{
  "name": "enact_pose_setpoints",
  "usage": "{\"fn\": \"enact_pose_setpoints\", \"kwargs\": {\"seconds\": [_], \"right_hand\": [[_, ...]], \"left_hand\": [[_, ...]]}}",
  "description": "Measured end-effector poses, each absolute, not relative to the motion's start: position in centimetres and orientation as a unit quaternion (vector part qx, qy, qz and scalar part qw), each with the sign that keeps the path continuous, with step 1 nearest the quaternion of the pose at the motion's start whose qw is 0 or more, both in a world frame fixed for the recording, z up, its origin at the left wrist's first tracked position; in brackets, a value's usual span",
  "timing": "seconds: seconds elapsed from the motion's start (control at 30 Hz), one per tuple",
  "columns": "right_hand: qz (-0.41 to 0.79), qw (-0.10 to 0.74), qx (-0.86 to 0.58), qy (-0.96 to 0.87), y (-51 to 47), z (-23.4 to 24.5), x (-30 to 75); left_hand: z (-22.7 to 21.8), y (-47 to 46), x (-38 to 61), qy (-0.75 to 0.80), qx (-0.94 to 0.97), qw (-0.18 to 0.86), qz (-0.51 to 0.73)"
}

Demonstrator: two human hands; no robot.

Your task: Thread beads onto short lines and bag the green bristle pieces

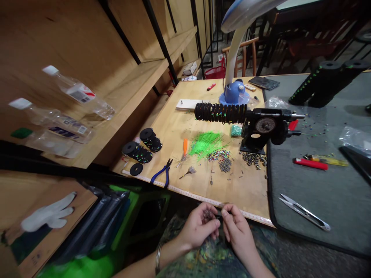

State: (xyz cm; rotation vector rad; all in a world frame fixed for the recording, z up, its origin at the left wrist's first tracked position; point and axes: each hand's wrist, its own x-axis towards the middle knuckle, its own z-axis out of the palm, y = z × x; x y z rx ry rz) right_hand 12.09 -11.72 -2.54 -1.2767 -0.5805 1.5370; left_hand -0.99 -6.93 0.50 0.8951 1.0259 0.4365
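Wooden shelf (145,83) is rising on the left. Pale wooden table (171,129) is filling the middle, grey mat (315,193) lying to its right. Blue-based lamp (233,92) is standing behind a black crank device (265,125); green bristles (206,143) are lying in front. At the near edge, left hand (199,228) is curling round a clump of fine strands (207,216), no single long axis showing. Clump is lying just left of the right hand (238,228), whose thumb and forefinger are pinching something too small to name.
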Motion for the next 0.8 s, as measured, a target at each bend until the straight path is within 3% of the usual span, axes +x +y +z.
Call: {"fn": "enact_pose_setpoints", "kwargs": {"seconds": [0.43, 0.8], "right_hand": [[0.649, 0.502, -0.525, -0.226, -11.54, -2.28, 12.06], [0.644, 0.499, -0.529, -0.238, -11.48, -2.01, 12.09]], "left_hand": [[-0.08, -6.77, -0.94, 0.452, 0.323, 0.792, 0.253], [0.65, -6.58, -0.50, 0.494, 0.409, 0.746, 0.181]]}}
